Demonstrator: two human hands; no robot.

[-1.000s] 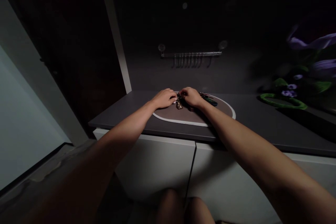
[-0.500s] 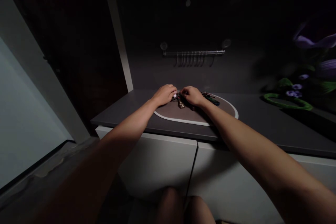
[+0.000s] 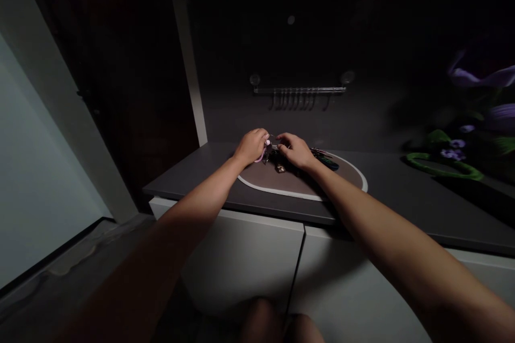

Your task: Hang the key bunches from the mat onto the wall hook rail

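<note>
My left hand (image 3: 251, 147) is closed in a pinch, raised slightly over the left part of the oval mat (image 3: 267, 182). From its fingers hangs a small trinket with a white bead (image 3: 267, 142), a pink loop (image 3: 260, 157) and a dark piece; its exact kind is unclear in the dim light. My right hand (image 3: 296, 150) hovers just right of it, thumb and forefinger apart, fingers curved. A thin line shows between the two hands. Beneath them lies a small gold-coloured item (image 3: 280, 169). Thin sticks and a dark blue-green object (image 3: 330, 163) lie beside my right wrist.
The mat lies on a dark counter (image 3: 189, 171) above white cabinet doors (image 3: 257, 252). A clear rail with several hooks (image 3: 300, 90) is fixed to the back wall. At right stand purple flowers (image 3: 454, 151) and a green ring (image 3: 442, 167). My knees are near the doors.
My left hand has lifted the trinket with the white bead, so its pink loop and dark piece now show. My right hand's fingers have spread a little. The camera view has tilted upward slightly.
</note>
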